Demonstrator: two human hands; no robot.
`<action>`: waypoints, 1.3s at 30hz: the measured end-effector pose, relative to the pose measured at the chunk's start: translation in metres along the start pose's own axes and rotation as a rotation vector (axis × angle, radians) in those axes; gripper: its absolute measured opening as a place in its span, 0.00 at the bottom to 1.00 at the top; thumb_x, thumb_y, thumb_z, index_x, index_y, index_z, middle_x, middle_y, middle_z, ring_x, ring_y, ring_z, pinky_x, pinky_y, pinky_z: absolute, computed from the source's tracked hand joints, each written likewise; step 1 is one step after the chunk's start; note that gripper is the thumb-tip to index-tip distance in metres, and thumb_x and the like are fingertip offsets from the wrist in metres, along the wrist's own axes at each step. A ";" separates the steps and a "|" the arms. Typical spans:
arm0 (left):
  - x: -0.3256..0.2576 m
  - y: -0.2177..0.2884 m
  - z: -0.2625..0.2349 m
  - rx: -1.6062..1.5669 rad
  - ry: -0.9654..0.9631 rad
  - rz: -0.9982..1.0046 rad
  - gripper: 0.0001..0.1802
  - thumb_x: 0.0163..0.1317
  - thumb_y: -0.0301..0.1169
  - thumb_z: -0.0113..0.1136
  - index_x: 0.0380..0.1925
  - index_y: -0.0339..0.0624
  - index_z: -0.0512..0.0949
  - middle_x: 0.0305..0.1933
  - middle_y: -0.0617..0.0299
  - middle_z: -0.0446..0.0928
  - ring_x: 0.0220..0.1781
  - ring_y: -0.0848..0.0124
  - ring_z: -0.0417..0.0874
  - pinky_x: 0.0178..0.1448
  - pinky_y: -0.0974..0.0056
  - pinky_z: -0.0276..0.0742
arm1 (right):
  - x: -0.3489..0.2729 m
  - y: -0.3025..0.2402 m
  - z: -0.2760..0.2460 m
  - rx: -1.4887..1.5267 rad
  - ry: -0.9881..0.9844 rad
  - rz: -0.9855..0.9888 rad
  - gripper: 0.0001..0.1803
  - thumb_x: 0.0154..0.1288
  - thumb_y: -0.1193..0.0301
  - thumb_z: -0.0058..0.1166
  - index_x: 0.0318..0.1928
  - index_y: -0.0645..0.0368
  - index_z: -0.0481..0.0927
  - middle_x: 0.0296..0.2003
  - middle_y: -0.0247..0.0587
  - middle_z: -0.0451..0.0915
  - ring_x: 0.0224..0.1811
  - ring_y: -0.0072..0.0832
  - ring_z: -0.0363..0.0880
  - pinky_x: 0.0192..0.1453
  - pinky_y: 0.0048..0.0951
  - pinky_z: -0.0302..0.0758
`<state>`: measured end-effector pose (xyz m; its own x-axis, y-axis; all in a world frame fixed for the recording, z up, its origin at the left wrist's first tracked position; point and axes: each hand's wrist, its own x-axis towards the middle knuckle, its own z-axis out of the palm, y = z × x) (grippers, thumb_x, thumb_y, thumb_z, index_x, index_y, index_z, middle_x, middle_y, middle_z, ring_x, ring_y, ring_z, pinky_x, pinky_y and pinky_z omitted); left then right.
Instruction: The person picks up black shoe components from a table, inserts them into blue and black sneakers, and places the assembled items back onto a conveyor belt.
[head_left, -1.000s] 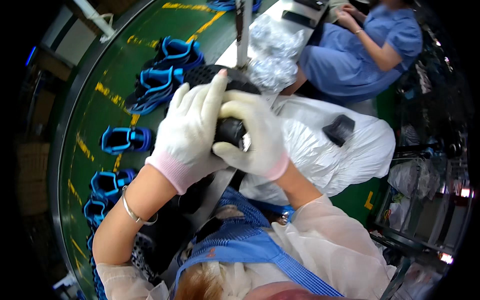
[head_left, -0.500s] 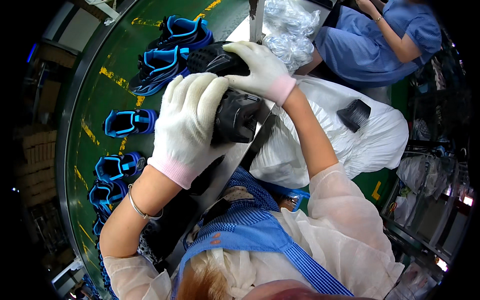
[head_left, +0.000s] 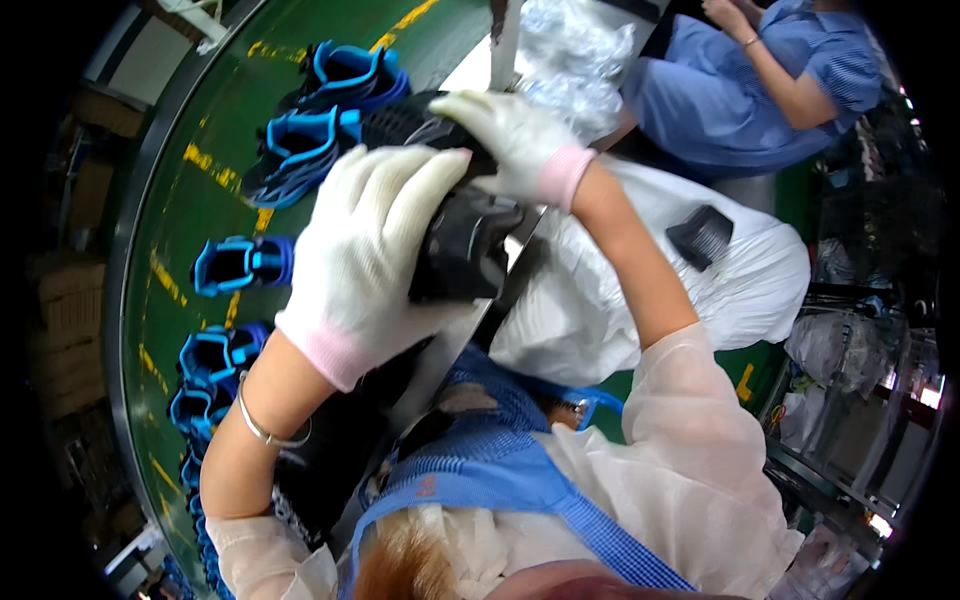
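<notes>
Two gloved hands, left hand [head_left: 375, 250] and right hand [head_left: 505, 140], grip closed round black shoe [head_left: 465, 245].

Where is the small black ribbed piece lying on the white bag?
In the head view the black ribbed piece lies right of centre on the white bag, right of the right hand and below the seated co-worker.

Both gloved hands, left hand [head_left: 375, 250] and right hand [head_left: 510, 140], clasp a black shoe [head_left: 465, 245].

A curved dark-green conveyor belt [head_left: 190, 215] with yellow markings carries blue-and-black shoes [head_left: 240, 265]. White bulging sacks [head_left: 745, 285] sit right; a co-worker in blue clothing [head_left: 760, 85] sits beyond.
</notes>
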<state>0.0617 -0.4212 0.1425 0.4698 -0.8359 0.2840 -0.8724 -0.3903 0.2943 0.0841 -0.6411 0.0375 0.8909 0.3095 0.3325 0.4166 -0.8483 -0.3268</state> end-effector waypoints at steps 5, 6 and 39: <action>-0.001 -0.004 0.001 -0.030 0.036 0.007 0.52 0.21 0.34 0.78 0.57 0.38 0.69 0.54 0.50 0.74 0.57 0.50 0.73 0.65 0.49 0.67 | 0.002 -0.002 0.005 0.043 -0.003 -0.005 0.41 0.43 0.64 0.68 0.61 0.51 0.67 0.57 0.43 0.71 0.58 0.44 0.72 0.62 0.40 0.70; -0.004 -0.002 0.001 -0.018 0.048 0.002 0.52 0.21 0.35 0.78 0.57 0.38 0.69 0.53 0.50 0.74 0.57 0.50 0.74 0.65 0.49 0.67 | 0.000 0.001 0.018 -0.004 0.083 -0.054 0.40 0.44 0.63 0.67 0.61 0.51 0.67 0.57 0.43 0.71 0.57 0.43 0.72 0.61 0.40 0.71; 0.025 -0.042 0.010 0.007 0.056 0.067 0.48 0.29 0.28 0.73 0.60 0.39 0.67 0.57 0.51 0.73 0.60 0.51 0.72 0.66 0.53 0.68 | -0.028 0.025 0.047 0.331 0.432 0.373 0.49 0.42 0.62 0.71 0.65 0.53 0.58 0.56 0.54 0.71 0.60 0.49 0.72 0.64 0.38 0.68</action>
<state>0.1089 -0.4298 0.1277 0.4173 -0.8374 0.3530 -0.9028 -0.3376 0.2665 0.0782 -0.6507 -0.0214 0.8623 -0.2385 0.4467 0.1891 -0.6667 -0.7210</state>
